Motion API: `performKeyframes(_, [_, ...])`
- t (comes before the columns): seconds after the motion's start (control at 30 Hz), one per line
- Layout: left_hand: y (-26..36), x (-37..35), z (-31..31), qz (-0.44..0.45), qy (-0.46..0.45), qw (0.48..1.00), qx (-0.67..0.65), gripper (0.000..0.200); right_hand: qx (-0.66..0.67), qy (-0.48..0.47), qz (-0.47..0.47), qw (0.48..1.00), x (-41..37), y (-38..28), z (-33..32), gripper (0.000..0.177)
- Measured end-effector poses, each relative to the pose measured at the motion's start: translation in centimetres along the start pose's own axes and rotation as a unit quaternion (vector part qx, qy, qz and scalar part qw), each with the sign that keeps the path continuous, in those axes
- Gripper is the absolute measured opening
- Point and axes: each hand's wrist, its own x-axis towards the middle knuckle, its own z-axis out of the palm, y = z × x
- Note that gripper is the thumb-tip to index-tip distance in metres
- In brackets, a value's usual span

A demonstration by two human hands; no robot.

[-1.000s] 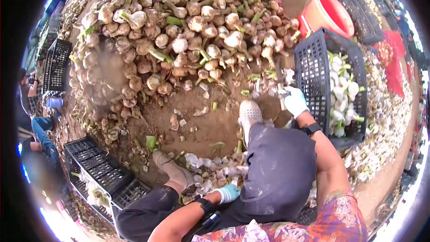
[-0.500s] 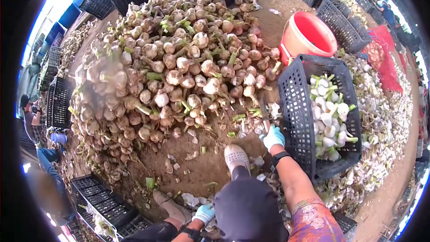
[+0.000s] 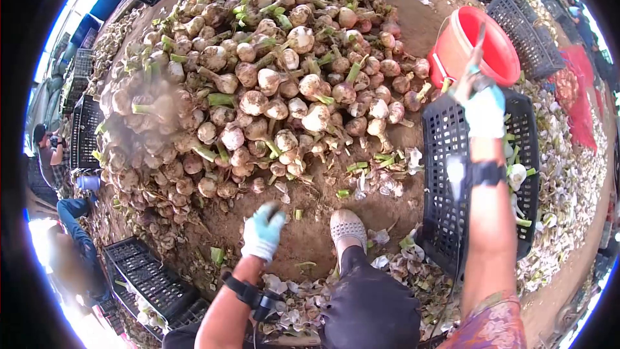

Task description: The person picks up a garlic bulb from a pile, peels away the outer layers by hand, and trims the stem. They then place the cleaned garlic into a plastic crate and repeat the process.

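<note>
My right hand (image 3: pixel 484 106), in a white and light-blue glove, is raised over the far side of a black plastic crate (image 3: pixel 445 174). It grips a knife (image 3: pixel 481 37) whose blade points up in front of a red bucket (image 3: pixel 475 45). Cleaned white garlic bulbs (image 3: pixel 516 174) show in the crate, partly covered by my right forearm. A blurred white shape (image 3: pixel 456 174) appears against the crate's side. My left hand (image 3: pixel 263 231), gloved alike, hovers above the soil with its fingers apart and nothing in them. Beyond it rises a large heap of soil-covered garlic (image 3: pixel 252 97).
Peeled skins (image 3: pixel 568 181) cover the ground on the right, near a red mesh bag (image 3: pixel 578 90). Another black crate (image 3: pixel 152 278) stands lower left. A person (image 3: pixel 51 155) is at the far left. My shoe (image 3: pixel 347 229) rests on the soil between heap and crate.
My right hand has risen with the knife from beside the crate to above it. My left hand has moved up and forward from beside my knee. The whole view has shifted slightly.
</note>
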Motion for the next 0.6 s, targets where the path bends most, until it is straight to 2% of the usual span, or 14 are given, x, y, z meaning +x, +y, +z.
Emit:
performKeyframes(0.03, [0.7,1.3,-0.3,0.020,0.029,0.998,-0.050,0.033,0.038,0.022,0.019,0.999,1.8,-0.3,-1.3,0.007])
performKeyframes(0.07, [1.4,2.8,-0.6,0.075,0.068,0.994,-0.030,0.035,0.075,0.044,0.037,0.996,2.6,-1.8,-0.9,0.010])
performKeyframes(0.1, [2.4,3.7,-1.1,0.117,0.096,0.988,0.021,0.036,0.164,0.175,0.096,0.966,2.9,-2.7,-0.1,0.017])
performKeyframes(0.13, [3.9,4.3,-1.8,0.157,0.123,0.977,0.073,0.038,0.155,0.224,0.136,0.953,3.7,-2.3,-0.1,0.021])
performKeyframes(0.2, [4.3,5.9,-1.9,0.223,0.160,0.947,0.169,0.042,0.135,0.206,0.115,0.962,2.7,-1.2,0.4,0.020])
performKeyframes(0.27, [5.2,7.5,-1.8,0.252,0.148,0.938,0.187,0.046,0.185,0.107,0.117,0.970,1.7,0.5,1.9,0.022])
performKeyframes(0.3, [5.9,8.2,-1.7,0.276,0.129,0.928,0.215,0.049,0.308,0.007,0.125,0.943,1.3,2.2,3.4,0.020])
performKeyframes(0.33, [6.3,9.0,-1.4,0.300,0.108,0.916,0.242,0.051,0.027,-0.013,0.062,0.998,-1.0,1.1,7.5,0.022])
performKeyframes(0.37, [6.4,9.9,-0.8,0.316,0.103,0.897,0.291,0.055,-0.167,-0.090,-0.019,0.982,-2.8,0.6,10.4,0.026])
performKeyframes(0.4, [5.9,10.9,-0.1,0.342,0.095,0.871,0.340,0.054,-0.135,-0.172,0.001,0.976,-4.0,1.4,12.9,0.029])
performKeyframes(0.47, [4.2,12.7,1.9,0.337,0.105,0.839,0.414,0.048,-0.199,-0.246,-0.033,0.948,-6.4,3.6,16.6,0.030])
performKeyframes(0.5, [4.2,13.3,2.1,0.345,0.116,0.826,0.430,0.042,-0.184,-0.263,0.028,0.947,-7.6,3.9,18.2,0.029])
performKeyframes(0.53, [4.6,13.5,1.6,0.345,0.116,0.828,0.426,0.042,-0.204,-0.302,0.035,0.931,-8.5,4.7,19.3,0.027])
performKeyframes(0.6, [6.3,13.7,1.1,0.237,0.008,0.890,0.389,0.033,-0.141,-0.254,0.076,0.954,-10.3,4.8,21.0,0.021])
